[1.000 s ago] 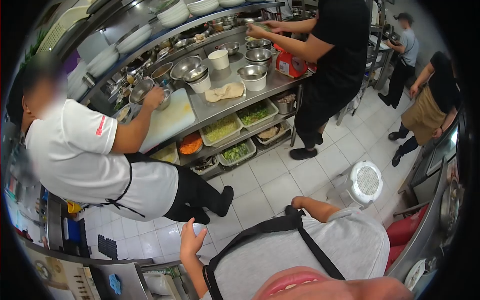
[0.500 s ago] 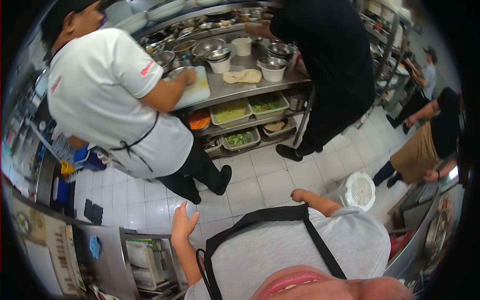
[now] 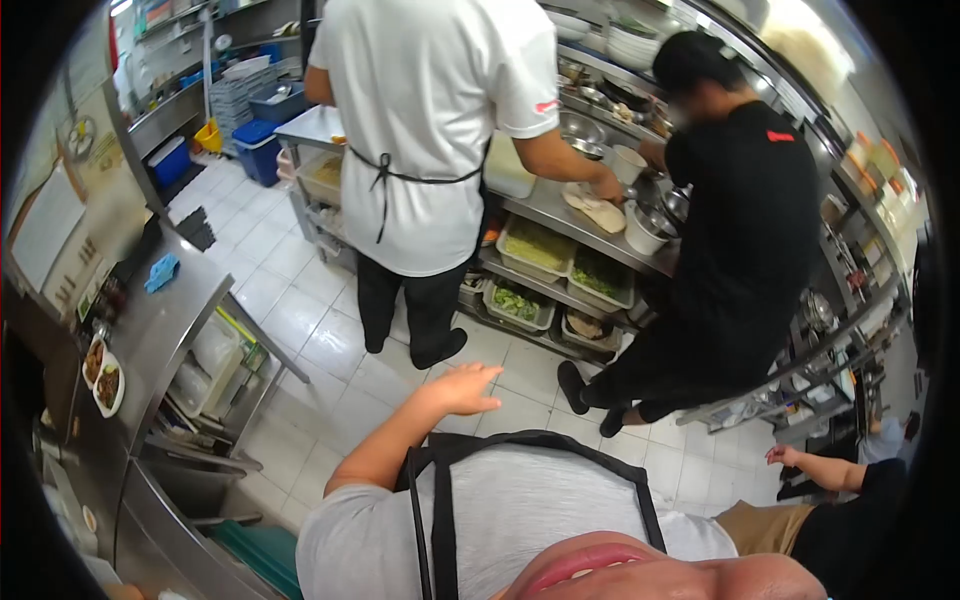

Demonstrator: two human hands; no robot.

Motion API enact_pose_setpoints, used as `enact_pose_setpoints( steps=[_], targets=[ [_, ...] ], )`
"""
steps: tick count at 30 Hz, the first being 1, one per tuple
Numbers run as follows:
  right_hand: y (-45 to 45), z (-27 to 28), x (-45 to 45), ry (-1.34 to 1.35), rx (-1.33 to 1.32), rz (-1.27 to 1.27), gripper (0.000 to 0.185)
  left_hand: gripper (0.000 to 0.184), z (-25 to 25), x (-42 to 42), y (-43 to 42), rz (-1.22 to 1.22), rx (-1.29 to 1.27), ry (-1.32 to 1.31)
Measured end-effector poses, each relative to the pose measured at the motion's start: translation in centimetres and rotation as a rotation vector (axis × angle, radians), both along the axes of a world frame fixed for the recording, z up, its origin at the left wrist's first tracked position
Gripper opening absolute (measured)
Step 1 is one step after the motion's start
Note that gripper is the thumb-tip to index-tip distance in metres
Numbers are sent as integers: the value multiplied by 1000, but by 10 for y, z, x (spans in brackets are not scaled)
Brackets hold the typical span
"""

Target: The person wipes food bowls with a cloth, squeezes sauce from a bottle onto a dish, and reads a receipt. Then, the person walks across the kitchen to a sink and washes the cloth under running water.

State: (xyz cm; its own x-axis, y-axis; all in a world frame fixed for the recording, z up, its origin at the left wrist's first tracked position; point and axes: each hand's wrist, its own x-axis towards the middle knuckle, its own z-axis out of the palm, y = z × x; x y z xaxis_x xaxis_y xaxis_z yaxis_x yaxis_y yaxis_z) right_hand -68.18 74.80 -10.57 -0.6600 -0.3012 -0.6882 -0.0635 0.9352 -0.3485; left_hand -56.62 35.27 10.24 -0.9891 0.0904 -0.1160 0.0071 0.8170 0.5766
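My left hand point(image 3: 463, 390) is stretched out over the tiled floor in front of my chest, its fingers apart and nothing in it. My right hand does not show. Beyond my left hand, a worker in a white shirt point(image 3: 425, 130) reaches one hand down beside a flat pale piece of food point(image 3: 595, 208) on the steel counter point(image 3: 550, 205). White tubs stand near it, one of them point(image 3: 642, 238) at the counter's edge. At the same counter, a worker in black point(image 3: 750, 220) bends over metal bowls point(image 3: 657, 215).
Trays of cut greens point(image 3: 517, 303) sit on shelves under the counter. At left, a steel table point(image 3: 175, 320) holds a blue cloth point(image 3: 161, 272) and a white plate of food point(image 3: 108, 385). Another worker's hand point(image 3: 783, 455) is at right, above a tan apron point(image 3: 765, 525).
The view has swung to the left, bringing the left table nearer the middle. My left hand now points to the right. My right hand and the white stool have left view.
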Motion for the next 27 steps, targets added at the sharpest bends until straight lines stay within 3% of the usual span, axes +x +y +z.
enact_pose_setpoints(
  steps=[2, 8, 9, 10, 12, 15, 18, 20, 21, 27],
  targets=[
    [29, -23, -4, -18, 64, 10, 25, 60, -11, 10, 9, -85, 123, -15],
    [47, -93, -35, 2, 263, 223, 22, 61, -31, 38, -14, 16, 169, -147],
    [26, -58, -27, 89, 239, 178, 24, 61, -42, 41, -21, 29, 201, -140],
    [6, -45, -23, 25, 228, 57, 25, 60, -40, 45, -25, 32, 208, -149],
    [-28, -36, -12, -75, 191, 89, 34, 60, -33, 48, -35, 33, 222, -156],
    [-74, -17, 34, -59, 140, -79, 23, 60, -68, 50, -81, 5, 327, -113],
    [-111, -40, 72, -24, 103, 90, 20, 61, -73, 71, -133, 69, 363, -148],
    [-142, -51, 95, -175, 192, 19, 18, 61, -76, 96, -172, 39, 283, -97],
    [-153, -54, 101, -209, 219, 17, 18, 60, -43, 110, -175, 58, 214, -113],
    [-212, -82, 89, 2, 78, 478, 19, 61, -39, 201, -251, 324, 156, -16]
  ],
)
